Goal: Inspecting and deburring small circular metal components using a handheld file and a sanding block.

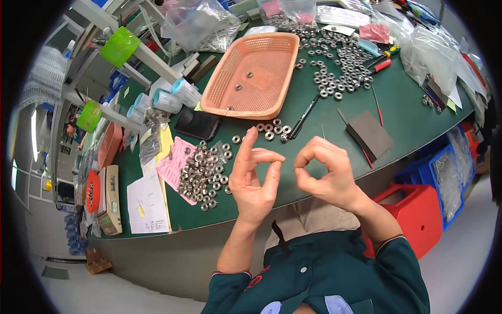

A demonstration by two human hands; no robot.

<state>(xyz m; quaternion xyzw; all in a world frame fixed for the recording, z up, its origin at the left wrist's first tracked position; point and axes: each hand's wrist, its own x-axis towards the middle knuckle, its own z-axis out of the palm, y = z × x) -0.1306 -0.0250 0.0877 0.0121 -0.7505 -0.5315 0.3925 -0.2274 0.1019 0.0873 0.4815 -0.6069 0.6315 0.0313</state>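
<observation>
While we hold both hands low in the frame's centre, our left hand [254, 180] and right hand [325, 175] each press thumb to forefinger; whether either grip pinches anything, we cannot tell. Beyond, steel nuts [203, 175] lie heaped on the green tabletop [402, 112]: small, hard, probably slippery, best pinched across their flats.

My fingers [272, 172] hang above the surface's [314, 131] near edge. Taking the basket [251, 73] as landmark: just nearer than it, a short row of nuts [269, 128] and a black rod [303, 118] bar the straight way. Nearer and left of it lies a nut pile [204, 172]. Right of it, scattered nuts [334, 63] crowd the surface. Between these there is bare green to pass.
</observation>
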